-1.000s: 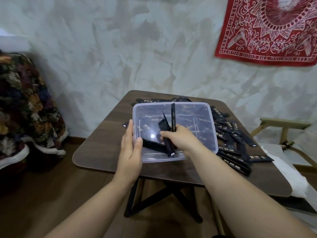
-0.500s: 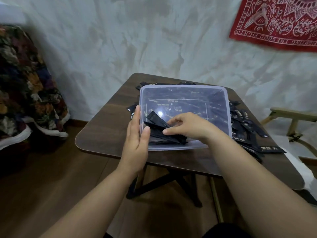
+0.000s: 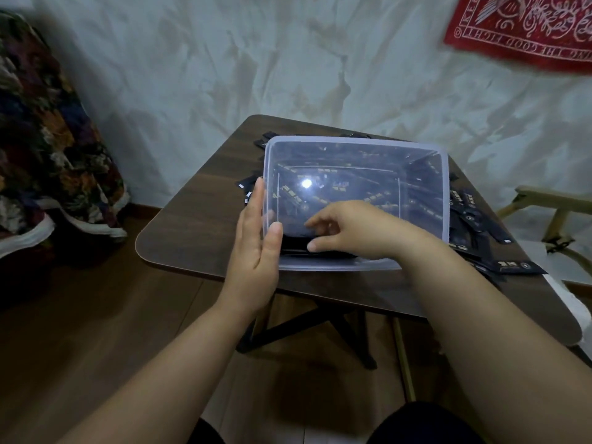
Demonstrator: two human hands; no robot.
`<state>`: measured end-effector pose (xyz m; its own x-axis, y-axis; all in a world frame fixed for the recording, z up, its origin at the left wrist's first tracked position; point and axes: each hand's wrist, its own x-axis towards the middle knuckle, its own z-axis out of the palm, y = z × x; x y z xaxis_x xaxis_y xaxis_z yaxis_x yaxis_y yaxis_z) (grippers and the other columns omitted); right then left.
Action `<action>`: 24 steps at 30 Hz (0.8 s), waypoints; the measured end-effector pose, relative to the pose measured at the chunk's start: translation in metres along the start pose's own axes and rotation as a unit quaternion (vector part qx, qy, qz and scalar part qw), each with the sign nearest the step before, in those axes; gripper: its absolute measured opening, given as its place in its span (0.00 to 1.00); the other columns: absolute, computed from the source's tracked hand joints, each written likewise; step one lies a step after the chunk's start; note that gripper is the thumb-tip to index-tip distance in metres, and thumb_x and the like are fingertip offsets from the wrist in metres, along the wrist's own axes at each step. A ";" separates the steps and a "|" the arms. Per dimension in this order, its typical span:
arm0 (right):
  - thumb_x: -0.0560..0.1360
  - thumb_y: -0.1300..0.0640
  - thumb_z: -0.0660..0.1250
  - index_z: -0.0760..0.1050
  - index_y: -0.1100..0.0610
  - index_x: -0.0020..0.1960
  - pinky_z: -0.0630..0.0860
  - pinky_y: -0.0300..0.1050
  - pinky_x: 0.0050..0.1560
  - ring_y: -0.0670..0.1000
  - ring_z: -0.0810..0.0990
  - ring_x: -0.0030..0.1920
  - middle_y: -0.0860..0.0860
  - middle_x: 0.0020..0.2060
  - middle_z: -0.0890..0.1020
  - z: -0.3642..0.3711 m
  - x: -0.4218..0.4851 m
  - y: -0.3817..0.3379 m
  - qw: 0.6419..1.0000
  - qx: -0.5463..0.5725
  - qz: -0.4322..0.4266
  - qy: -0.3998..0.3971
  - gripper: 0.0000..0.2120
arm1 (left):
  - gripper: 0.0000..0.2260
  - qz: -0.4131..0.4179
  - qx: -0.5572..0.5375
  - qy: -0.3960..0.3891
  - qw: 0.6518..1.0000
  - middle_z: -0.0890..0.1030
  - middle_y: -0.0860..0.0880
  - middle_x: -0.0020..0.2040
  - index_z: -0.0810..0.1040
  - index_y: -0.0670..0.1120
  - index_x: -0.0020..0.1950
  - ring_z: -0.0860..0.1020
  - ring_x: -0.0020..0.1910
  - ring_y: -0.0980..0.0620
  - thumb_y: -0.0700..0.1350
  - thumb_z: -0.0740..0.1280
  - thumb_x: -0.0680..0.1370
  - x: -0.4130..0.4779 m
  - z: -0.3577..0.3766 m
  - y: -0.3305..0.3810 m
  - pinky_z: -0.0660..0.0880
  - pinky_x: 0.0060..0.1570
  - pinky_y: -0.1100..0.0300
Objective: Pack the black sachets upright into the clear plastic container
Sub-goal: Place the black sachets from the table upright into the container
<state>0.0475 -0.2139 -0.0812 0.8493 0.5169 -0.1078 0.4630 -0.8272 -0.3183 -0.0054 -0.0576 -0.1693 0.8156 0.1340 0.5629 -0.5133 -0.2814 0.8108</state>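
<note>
Bundle: the black sachets (image 3: 296, 241), on end a second ago and fanned and tilted up half a second ago, now lie lower and flatter along the near wall.
Container: the clear plastic container (image 3: 445, 193) sits open-topped on the table (image 3: 192, 225). The bundle is inside it at about 7 o'clock, in the near-left corner, and not upright.
Right side: the right hand (image 3: 355, 232) reaches in over the near rim. Its fingers are curled, with one fingertip above the bundle and the thumb below it, grasping the sachets between them.
Left side: the left hand (image 3: 253, 248) has not shifted. It lies flat against the outside of the container's wall at 9 o'clock, fingers straight and released. The thumb sits at the near-left corner, and whether it is inside or outside the rim cannot be told.
Spare stock: loose sachets (image 3: 474, 225) are heaped on the table at 3 to 4 o'clock of the container. A few more show at 9 to 11 o'clock and just past the far rim.
Surroundings: a red cloth (image 3: 528, 30) hangs on the wall at 1 o'clock. A floral fabric (image 3: 48, 139) is at 9 o'clock and a wooden frame (image 3: 544, 200) at 3 o'clock. A wood floor (image 3: 96, 331) lies below.
</note>
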 end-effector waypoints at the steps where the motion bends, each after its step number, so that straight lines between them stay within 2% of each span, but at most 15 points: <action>1: 0.74 0.47 0.69 0.74 0.51 0.65 0.67 0.36 0.49 0.43 0.74 0.48 0.42 0.47 0.77 0.000 -0.001 0.000 1.000 -0.013 -0.008 -0.012 0.21 | 0.21 -0.001 -0.003 -0.002 1.000 0.54 0.73 0.69 0.49 0.68 0.70 0.55 0.71 0.75 0.58 0.52 0.79 0.000 0.000 0.000 0.56 0.69 0.75; 3: 0.75 0.49 0.68 0.76 0.52 0.63 0.67 0.35 0.48 0.40 0.73 0.43 0.39 0.40 0.74 0.002 -0.003 0.000 0.999 -0.020 -0.025 -0.023 0.18 | 0.21 -0.007 -0.006 -0.006 1.000 0.53 0.76 0.69 0.49 0.70 0.70 0.56 0.74 0.69 0.59 0.51 0.79 0.001 0.000 0.000 0.59 0.73 0.66; 5: 0.76 0.50 0.67 0.78 0.52 0.61 0.69 0.36 0.49 0.39 0.73 0.41 0.37 0.37 0.73 0.004 -0.006 0.000 0.999 -0.017 -0.040 -0.026 0.15 | 0.21 -0.004 -0.001 -0.003 1.000 0.53 0.77 0.69 0.49 0.69 0.70 0.55 0.75 0.67 0.59 0.51 0.78 0.000 0.000 0.000 0.59 0.74 0.63; 7: 0.76 0.49 0.67 0.78 0.51 0.60 0.70 0.34 0.49 0.41 0.75 0.45 0.37 0.41 0.76 0.005 -0.009 0.001 0.999 0.005 -0.040 -0.034 0.15 | 0.21 0.002 -0.001 0.000 1.000 0.53 0.77 0.69 0.49 0.69 0.70 0.55 0.75 0.66 0.59 0.51 0.79 0.000 0.000 0.000 0.58 0.75 0.61; 9: 0.75 0.48 0.67 0.78 0.51 0.61 0.71 0.34 0.53 0.43 0.77 0.51 0.41 0.50 0.81 0.006 -0.010 0.003 0.998 0.032 -0.033 -0.047 0.16 | 0.21 0.005 0.005 0.000 1.000 0.52 0.80 0.68 0.48 0.69 0.71 0.55 0.76 0.66 0.58 0.51 0.79 0.000 0.000 -0.001 0.58 0.76 0.57; 12: 0.74 0.50 0.69 0.77 0.52 0.61 0.72 0.41 0.60 0.45 0.78 0.55 0.46 0.55 0.81 0.004 -0.009 0.005 0.997 0.046 -0.024 -0.055 0.17 | 0.21 0.006 0.010 0.000 1.000 0.52 0.83 0.67 0.48 0.69 0.70 0.54 0.74 0.70 0.59 0.51 0.79 -0.001 0.000 -0.002 0.56 0.74 0.66; 15: 0.74 0.53 0.70 0.77 0.51 0.62 0.74 0.41 0.58 0.45 0.79 0.53 0.45 0.53 0.82 0.001 -0.007 0.003 0.997 0.020 -0.025 -0.065 0.16 | 0.21 0.007 0.004 -0.005 1.000 0.52 0.84 0.66 0.49 0.69 0.70 0.54 0.72 0.74 0.58 0.51 0.79 -0.002 0.000 -0.001 0.55 0.69 0.75; 19: 0.76 0.55 0.67 0.76 0.50 0.62 0.75 0.44 0.56 0.47 0.79 0.51 0.47 0.52 0.82 0.002 -0.005 0.002 0.998 -0.030 -0.040 -0.028 0.15 | 0.20 0.002 -0.007 -0.003 1.000 0.56 0.78 0.67 0.50 0.67 0.70 0.55 0.69 0.77 0.55 0.52 0.81 -0.002 0.000 -0.001 0.56 0.65 0.79; 24: 0.74 0.57 0.68 0.77 0.50 0.62 0.74 0.42 0.55 0.46 0.79 0.51 0.47 0.52 0.83 0.006 -0.006 0.003 0.999 -0.021 -0.044 -0.007 0.16 | 0.21 0.000 -0.002 -0.001 1.000 0.55 0.81 0.67 0.50 0.68 0.70 0.55 0.70 0.76 0.58 0.51 0.79 -0.002 0.001 -0.001 0.55 0.66 0.79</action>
<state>0.0424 -0.2180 -0.0868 0.8012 0.5911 -0.0937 0.5466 -0.7864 -0.2878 -0.0060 -0.0580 -0.1715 0.8163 0.1326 0.5622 -0.5138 -0.2779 0.8116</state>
